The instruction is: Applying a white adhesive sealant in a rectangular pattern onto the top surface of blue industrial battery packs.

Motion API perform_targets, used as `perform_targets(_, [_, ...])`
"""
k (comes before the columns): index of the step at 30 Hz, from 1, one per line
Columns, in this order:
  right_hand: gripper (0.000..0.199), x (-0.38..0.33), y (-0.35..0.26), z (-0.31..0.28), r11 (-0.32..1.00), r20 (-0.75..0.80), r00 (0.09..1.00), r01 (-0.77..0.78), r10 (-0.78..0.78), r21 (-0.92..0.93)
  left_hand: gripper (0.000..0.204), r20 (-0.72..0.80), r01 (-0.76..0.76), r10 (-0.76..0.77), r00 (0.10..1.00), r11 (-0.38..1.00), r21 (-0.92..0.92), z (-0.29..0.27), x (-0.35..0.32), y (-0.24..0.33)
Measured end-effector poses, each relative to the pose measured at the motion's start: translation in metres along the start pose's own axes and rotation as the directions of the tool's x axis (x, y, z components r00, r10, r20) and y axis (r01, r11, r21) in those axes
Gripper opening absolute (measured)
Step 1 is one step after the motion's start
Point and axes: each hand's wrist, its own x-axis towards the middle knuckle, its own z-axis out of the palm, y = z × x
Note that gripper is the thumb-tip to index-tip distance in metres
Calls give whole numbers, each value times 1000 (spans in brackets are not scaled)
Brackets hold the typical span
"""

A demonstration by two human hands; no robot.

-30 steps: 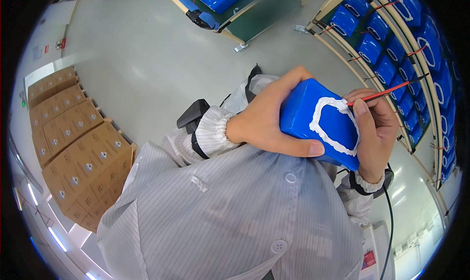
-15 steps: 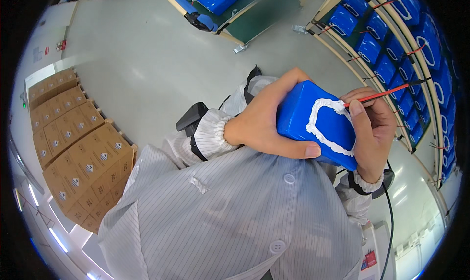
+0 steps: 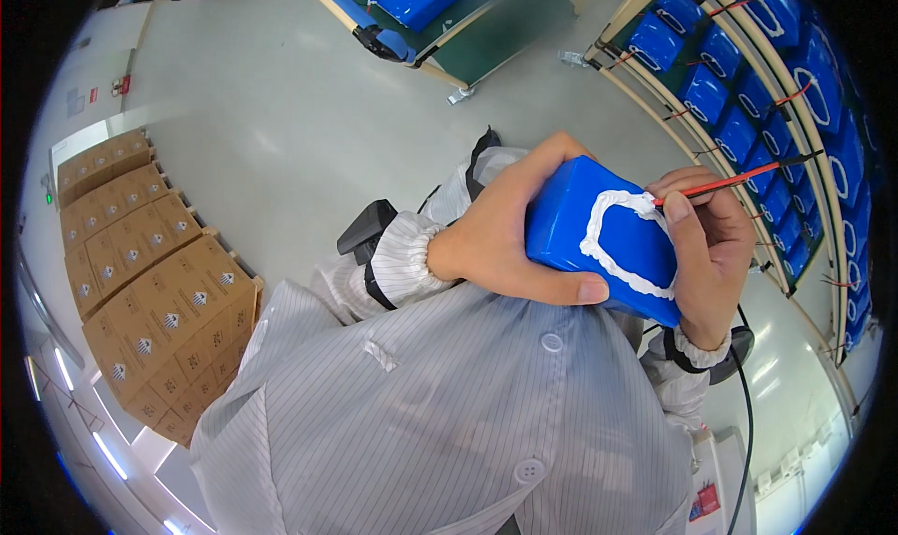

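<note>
- Blue and glossy, a wrapped rectangular pack sits raised in front of the person's chest in the head view, gripped between both hands.
- A white bead of paste runs as a rough closed loop on the pack's upward face.
- The left hand wraps the pack's left end, fingers curled over the far edge and thumb pressed flat along the near lower edge.
- The right hand clasps the right end, fingers closed round it, thumb tip resting at the upper corner of the paste loop.
- A thin red wire comes out by that thumb and slants up to the right.
- Both wrists show white ribbed cuffs of a grey striped coat.
- To the right, a slanted rack holds rows of similar blue packs with white loops.
- At left, stacked brown cartons stand on the grey floor.
- At the top, a green-topped bench carries another blue pack.
</note>
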Motion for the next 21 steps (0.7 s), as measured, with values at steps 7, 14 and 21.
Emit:
perform_targets(7, [5, -2, 0, -1, 1000, -19, 1000, 12, -11, 21, 89, 13, 41, -42, 999, 999, 13, 2, -1, -1])
perform_targets(14, [5, -3, 3, -6, 1000, 0, 1000, -11, 11, 12, 81, -22, 26, -27, 999, 998, -52, 7, 1, -1])
perform_targets(21, [6, -2, 4, -11, 998, 13, 1000, -23, 22, 58, 81, -7, 43, -43, 999, 999, -32, 9, 2, -1])
